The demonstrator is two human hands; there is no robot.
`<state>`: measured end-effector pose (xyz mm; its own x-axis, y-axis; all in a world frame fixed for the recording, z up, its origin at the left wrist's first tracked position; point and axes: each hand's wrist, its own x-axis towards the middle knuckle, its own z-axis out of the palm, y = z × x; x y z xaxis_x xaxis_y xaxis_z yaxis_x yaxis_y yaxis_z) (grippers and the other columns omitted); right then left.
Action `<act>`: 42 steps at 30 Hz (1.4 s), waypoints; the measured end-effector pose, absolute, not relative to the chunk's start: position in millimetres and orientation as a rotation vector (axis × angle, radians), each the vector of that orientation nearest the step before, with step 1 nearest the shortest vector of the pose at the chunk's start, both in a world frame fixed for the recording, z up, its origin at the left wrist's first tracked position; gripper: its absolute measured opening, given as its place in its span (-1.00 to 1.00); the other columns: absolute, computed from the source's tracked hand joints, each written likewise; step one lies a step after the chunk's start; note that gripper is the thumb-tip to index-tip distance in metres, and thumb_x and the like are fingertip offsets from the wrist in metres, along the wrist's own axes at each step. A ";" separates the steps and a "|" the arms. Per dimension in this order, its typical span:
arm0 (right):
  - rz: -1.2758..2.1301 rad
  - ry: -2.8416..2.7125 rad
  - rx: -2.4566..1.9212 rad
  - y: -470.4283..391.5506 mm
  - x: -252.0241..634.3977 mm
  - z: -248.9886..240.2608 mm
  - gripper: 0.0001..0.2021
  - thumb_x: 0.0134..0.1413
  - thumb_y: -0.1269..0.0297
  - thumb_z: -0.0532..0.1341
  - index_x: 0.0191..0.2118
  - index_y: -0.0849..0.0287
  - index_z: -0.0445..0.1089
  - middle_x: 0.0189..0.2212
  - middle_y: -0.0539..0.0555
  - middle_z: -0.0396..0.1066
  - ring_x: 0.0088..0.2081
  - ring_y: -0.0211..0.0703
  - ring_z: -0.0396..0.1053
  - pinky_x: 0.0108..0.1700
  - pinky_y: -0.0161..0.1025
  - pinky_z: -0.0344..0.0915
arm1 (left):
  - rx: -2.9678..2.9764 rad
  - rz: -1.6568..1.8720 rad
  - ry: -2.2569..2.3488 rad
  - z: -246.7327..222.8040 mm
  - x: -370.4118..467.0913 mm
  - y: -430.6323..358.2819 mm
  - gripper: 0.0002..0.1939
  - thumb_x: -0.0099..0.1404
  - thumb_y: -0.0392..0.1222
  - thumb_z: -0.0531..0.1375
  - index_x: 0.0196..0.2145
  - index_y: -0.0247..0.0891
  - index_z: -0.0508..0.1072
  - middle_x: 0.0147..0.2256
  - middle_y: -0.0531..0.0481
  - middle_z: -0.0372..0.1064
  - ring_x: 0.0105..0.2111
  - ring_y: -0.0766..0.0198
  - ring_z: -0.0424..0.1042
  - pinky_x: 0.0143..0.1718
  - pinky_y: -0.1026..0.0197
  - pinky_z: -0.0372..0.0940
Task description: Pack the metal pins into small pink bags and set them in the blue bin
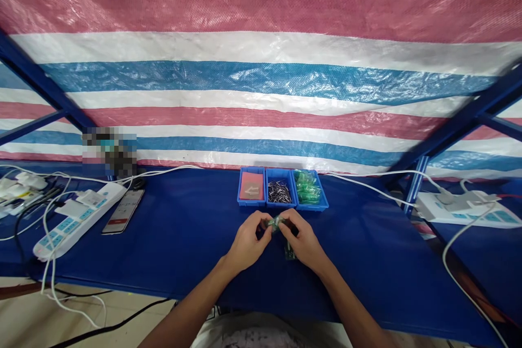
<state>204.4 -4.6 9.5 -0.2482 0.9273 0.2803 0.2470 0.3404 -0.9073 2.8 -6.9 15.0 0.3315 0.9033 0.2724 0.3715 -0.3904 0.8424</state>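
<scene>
Both my hands meet above the blue table, just in front of three small bins. My left hand (pixel 250 240) pinches one side of a small green-tinted plastic bag (pixel 275 223), thumb and forefinger together. On the other side, the fingers of my right hand (pixel 302 240) grip the same bag. What is inside it is too small to make out. Partly hidden under my right hand lies another small green packet (pixel 290 251). Behind the hands, the left bin (pixel 252 203) holds a pink sheet with pale pieces on it. Dark metal pins or screws (pixel 279 192) fill the middle bin, and green plastic bags (pixel 306 187) the right one.
A white power strip (pixel 61 239) with plugs and cables lies at the left, beside a phone (pixel 123 211). Another power strip (pixel 489 216) sits at the far right. Blue frame posts (pixel 416 182) and a striped tarp (pixel 261 81) stand behind the table (pixel 183 250).
</scene>
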 end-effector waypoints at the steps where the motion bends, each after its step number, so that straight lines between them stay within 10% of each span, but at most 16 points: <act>1: 0.956 -1.708 -1.059 -4.4 204.5 8.5 -0.83 0.48 0.21 0.14 -0.16 0.09 0.45 -0.23 0.06 0.39 -0.26 -0.11 0.34 -0.21 -0.22 0.27 | 1.916 1.014 1.118 14.7 2.8 -7.1 -0.87 0.54 -0.15 0.13 -0.06 -0.19 0.45 -0.21 -0.04 0.42 -0.24 0.21 0.41 -0.18 0.19 0.32; 27: 1.028 -1.597 -1.148 -3.0 207.3 -2.7 -0.79 0.41 0.19 0.19 0.03 0.04 0.52 -0.15 0.06 0.50 -0.29 -0.12 0.38 -0.21 -0.21 0.33 | 1.973 1.100 1.073 8.3 -0.8 -4.2 -0.65 0.57 -0.31 -0.02 0.19 -0.14 0.39 0.02 -0.15 0.42 -0.05 0.14 0.46 0.01 0.11 0.37; 35: 0.961 -1.578 -1.136 -2.9 206.5 -1.3 -0.81 0.39 0.09 0.26 -0.12 0.07 0.51 -0.28 0.04 0.42 -0.30 -0.12 0.36 -0.22 -0.22 0.31 | 1.974 1.067 1.239 10.6 1.0 -2.4 -0.70 0.62 -0.12 0.01 -0.24 -0.20 0.44 -0.25 -0.05 0.41 -0.22 0.17 0.42 -0.13 0.15 0.32; 42: 1.049 -1.544 -1.160 -4.9 205.8 -1.0 -0.78 0.41 0.06 0.21 -0.02 0.05 0.43 -0.27 0.01 0.44 -0.29 -0.13 0.38 -0.20 -0.24 0.32 | 1.996 1.034 1.174 12.3 1.6 -2.2 -0.70 0.62 -0.11 0.02 -0.21 -0.20 0.48 -0.20 -0.09 0.46 -0.15 0.14 0.43 -0.07 0.11 0.33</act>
<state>205.8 -4.9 -1.0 -0.1445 0.9749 0.1694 0.2017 0.1966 -0.9595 1.6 -2.2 12.3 0.3064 0.8962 0.3209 0.4319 -0.4313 0.7922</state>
